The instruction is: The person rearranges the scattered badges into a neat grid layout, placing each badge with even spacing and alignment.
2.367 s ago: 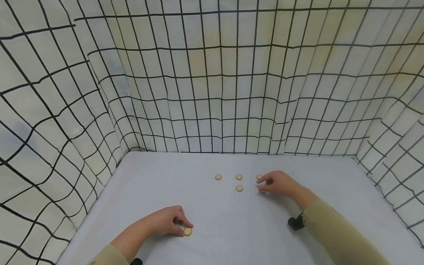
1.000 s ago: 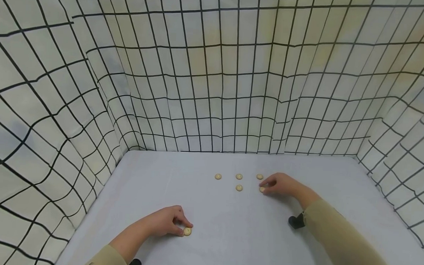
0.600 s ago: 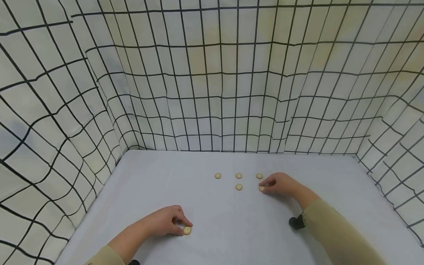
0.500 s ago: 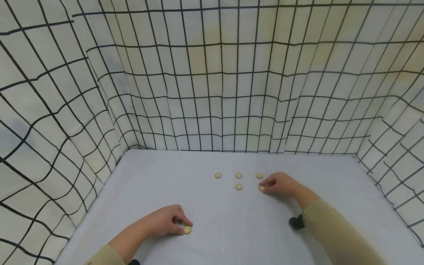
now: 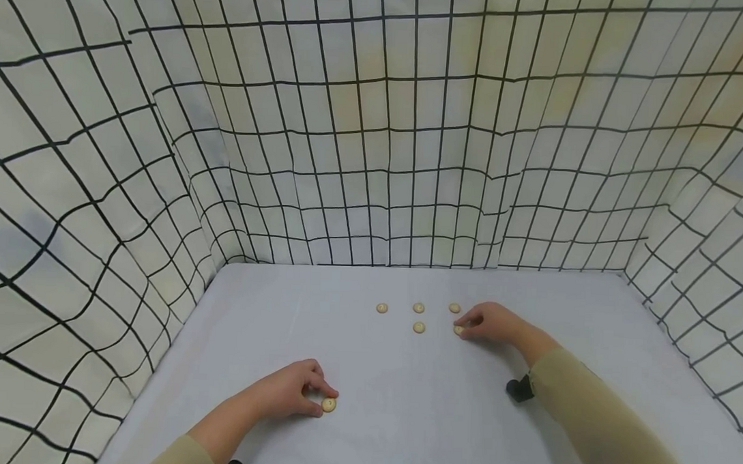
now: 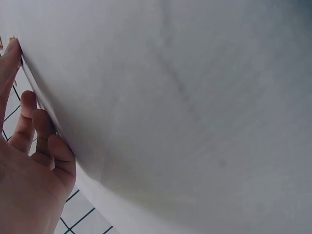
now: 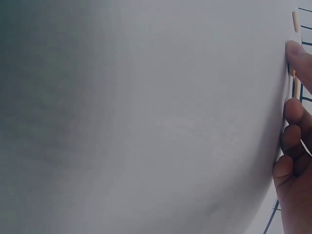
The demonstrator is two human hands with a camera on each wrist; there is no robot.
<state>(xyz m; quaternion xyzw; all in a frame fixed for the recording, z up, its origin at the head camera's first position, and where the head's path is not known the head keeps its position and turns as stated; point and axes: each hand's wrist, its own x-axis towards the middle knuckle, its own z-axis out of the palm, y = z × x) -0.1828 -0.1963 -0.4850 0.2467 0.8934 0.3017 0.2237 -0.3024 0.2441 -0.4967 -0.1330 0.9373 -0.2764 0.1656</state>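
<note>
Small round beige discs with a faint mark on top lie on the white table [image 5: 367,368]. My left hand [image 5: 289,389] is at the near left, thumb and index finger at opposite edges of one disc [image 5: 328,404]. My right hand [image 5: 494,323], farther back on the right, pinches another disc [image 5: 458,330], partly covered by the fingers. In the left wrist view the left hand [image 6: 34,161] rests with its other fingers loosely curled at the table surface. In the right wrist view the right hand [image 7: 296,156] sits at the edge, its fingertips by a thin disc edge [image 7: 292,69].
Three discs form a back row: a left disc [image 5: 382,308], a middle disc [image 5: 419,307] and a right disc [image 5: 454,308] just beyond my right hand. One more disc [image 5: 419,327] lies in front of the middle one. White walls with black netting [image 5: 374,150] enclose the table.
Since the earliest frame my right hand has shifted slightly right and closed its fingertips on the disc, uncovering the back row's right disc. The left hand and its disc stay nearly in place.
</note>
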